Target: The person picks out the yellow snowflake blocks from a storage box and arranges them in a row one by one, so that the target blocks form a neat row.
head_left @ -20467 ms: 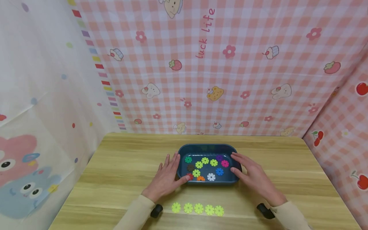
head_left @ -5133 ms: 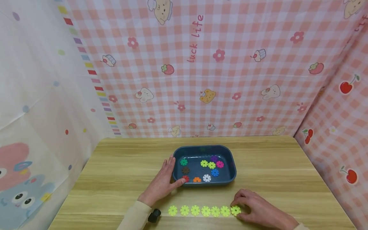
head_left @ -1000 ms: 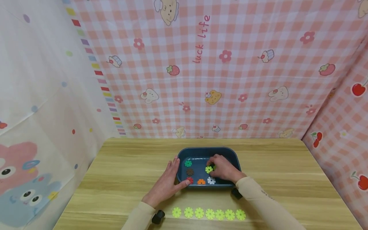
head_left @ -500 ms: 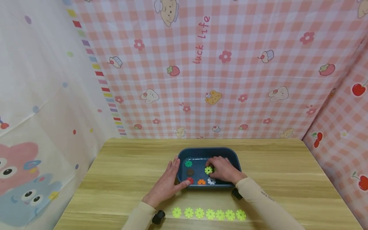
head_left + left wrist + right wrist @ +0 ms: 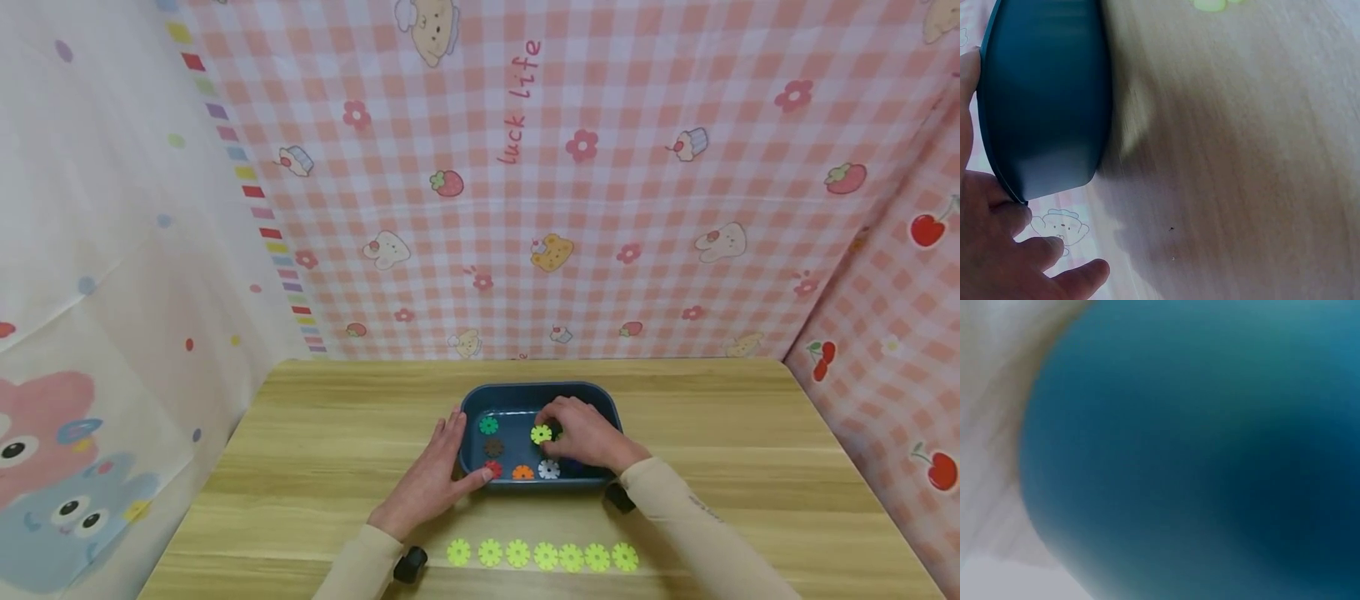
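A dark blue plastic tray (image 5: 540, 483) stands on the table, holding notched snowflake discs. My left hand (image 5: 423, 487) rests against its left end, fingers straight and spread outside, thumb over the front left rim. The left wrist view shows that hand's fingertips by the tray's edge (image 5: 1043, 84). Over the tray's right half, my right hand (image 5: 588, 437) pinches a yellow-green snowflake disc (image 5: 541, 434) between thumb and index finger. That hand hides the tray's right side. The right wrist view is filled by the blurred blue tray wall (image 5: 1147, 456).
In front of the tray lies a row of several yellow-green discs (image 5: 546, 556). Inside the tray are green (image 5: 489, 425), brown (image 5: 492, 448), red (image 5: 492, 469), orange (image 5: 522, 472) and white (image 5: 549, 469) discs. A checked cloth (image 5: 480, 208) hangs behind the wooden table (image 5: 345, 417).
Over the longer span, two yellow-green discs joined the row's right end. In the last second, the right hand has raised its pinched disc slightly. The left hand stays at the tray.
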{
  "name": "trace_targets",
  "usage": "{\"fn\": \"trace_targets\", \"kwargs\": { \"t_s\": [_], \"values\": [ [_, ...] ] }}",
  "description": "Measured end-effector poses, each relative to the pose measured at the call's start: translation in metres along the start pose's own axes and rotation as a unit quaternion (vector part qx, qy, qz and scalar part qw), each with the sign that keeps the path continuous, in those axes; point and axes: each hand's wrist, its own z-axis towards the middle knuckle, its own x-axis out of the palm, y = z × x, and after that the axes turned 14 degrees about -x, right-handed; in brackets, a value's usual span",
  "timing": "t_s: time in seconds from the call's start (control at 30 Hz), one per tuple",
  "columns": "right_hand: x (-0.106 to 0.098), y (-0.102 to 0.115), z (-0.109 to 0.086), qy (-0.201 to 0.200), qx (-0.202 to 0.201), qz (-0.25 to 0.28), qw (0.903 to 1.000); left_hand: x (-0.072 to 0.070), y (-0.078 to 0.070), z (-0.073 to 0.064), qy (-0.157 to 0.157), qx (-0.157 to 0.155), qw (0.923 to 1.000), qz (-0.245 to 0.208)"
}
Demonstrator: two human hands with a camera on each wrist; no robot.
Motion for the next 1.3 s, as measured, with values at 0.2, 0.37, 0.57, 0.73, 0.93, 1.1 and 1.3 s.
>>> {"fn": "trace_targets", "kwargs": {
  "t_s": [0.2,0.37,0.57,0.73,0.93,1.1,1.3],
  "values": [
    [-0.014,0.006,-0.006,-0.026,-0.007,0.018,0.9995,0.0,0.0,-0.001,-0.001,-0.005,1.0,0.001],
    [-0.021,0.011,-0.012,-0.048,-0.014,0.043,0.9978,0.0,0.0,-0.001,-0.003,-0.003,1.0,0.001],
    [-0.029,0.016,-0.021,-0.068,-0.02,0.063,0.9955,-0.002,0.0,-0.002,-0.007,0.002,1.0,0.002],
    [-0.034,0.02,-0.028,-0.088,-0.027,0.076,0.9929,-0.002,-0.001,-0.002,-0.014,0.007,0.9998,0.013],
    [-0.04,0.024,-0.038,-0.099,-0.021,0.078,0.9918,-0.002,0.0,-0.001,-0.031,0.021,0.9987,0.036],
    [-0.042,0.026,-0.046,-0.107,-0.016,0.071,0.9916,-0.003,0.002,0.001,-0.045,0.024,0.9979,0.041],
    [-0.045,0.026,-0.059,-0.118,-0.022,0.067,0.9905,-0.005,0.001,0.001,-0.049,0.027,0.9974,0.046]
  ]
}}
